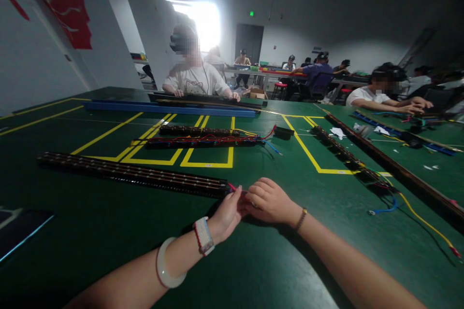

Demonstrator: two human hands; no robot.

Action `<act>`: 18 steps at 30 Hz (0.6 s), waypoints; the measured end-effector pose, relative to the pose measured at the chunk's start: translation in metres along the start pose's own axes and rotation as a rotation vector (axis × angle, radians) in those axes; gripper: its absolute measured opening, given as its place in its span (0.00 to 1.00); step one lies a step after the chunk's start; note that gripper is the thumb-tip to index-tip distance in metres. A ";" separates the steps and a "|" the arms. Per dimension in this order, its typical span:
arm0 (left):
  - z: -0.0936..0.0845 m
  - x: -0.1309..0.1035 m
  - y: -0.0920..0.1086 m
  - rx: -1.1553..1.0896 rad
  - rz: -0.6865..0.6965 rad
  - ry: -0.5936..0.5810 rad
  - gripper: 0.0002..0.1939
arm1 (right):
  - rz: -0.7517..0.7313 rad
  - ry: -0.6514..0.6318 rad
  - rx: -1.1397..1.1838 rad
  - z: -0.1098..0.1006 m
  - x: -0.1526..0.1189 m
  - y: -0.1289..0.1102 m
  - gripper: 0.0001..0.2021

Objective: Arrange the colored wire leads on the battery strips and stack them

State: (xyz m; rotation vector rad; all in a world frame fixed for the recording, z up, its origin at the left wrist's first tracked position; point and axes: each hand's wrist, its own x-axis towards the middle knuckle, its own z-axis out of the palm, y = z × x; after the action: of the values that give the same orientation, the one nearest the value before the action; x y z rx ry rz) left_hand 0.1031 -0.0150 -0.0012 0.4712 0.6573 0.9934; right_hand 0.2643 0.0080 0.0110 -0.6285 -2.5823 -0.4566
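A long dark bar with rows of small light spots [134, 172] lies on the green table, slanting from the left to my hands. Red wires [232, 187] come out of its right end. My left hand [229, 212] is closed at that end, its thumb up against the wires. Touching it from the right, my right hand [270, 200] has its fingers curled in a pinch over the same wires. The fingers hide most of what lies between the two hands.
Two wired bars [203, 142] lie beyond, near a small black block [283, 132]. More long bars [348, 157] with a yellow cable [424, 222] are on the right. A person [195, 75] sits opposite behind a blue rail [170, 108]. A dark panel [21, 229] is at left.
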 end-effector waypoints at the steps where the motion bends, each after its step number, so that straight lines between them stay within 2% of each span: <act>1: 0.001 0.000 0.000 0.012 0.000 0.002 0.10 | 0.048 -0.014 -0.009 -0.002 0.001 0.000 0.11; 6: 0.002 0.000 -0.002 0.044 0.022 0.017 0.10 | 0.231 -0.212 -0.070 -0.013 0.014 -0.011 0.10; 10: 0.001 0.003 -0.004 0.137 -0.010 0.021 0.15 | 0.353 -0.297 -0.101 -0.016 0.020 -0.018 0.13; 14: 0.002 0.002 -0.002 0.220 -0.029 0.001 0.19 | 0.474 -0.353 -0.049 -0.014 0.016 -0.007 0.15; 18: 0.002 -0.001 0.001 0.288 -0.058 0.003 0.22 | 0.546 -0.295 0.004 -0.006 0.009 0.015 0.16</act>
State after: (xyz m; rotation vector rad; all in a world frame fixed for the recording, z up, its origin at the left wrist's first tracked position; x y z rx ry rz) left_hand 0.1036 -0.0154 0.0017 0.6993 0.8170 0.8484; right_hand 0.2666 0.0214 0.0231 -1.4347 -2.5166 -0.1847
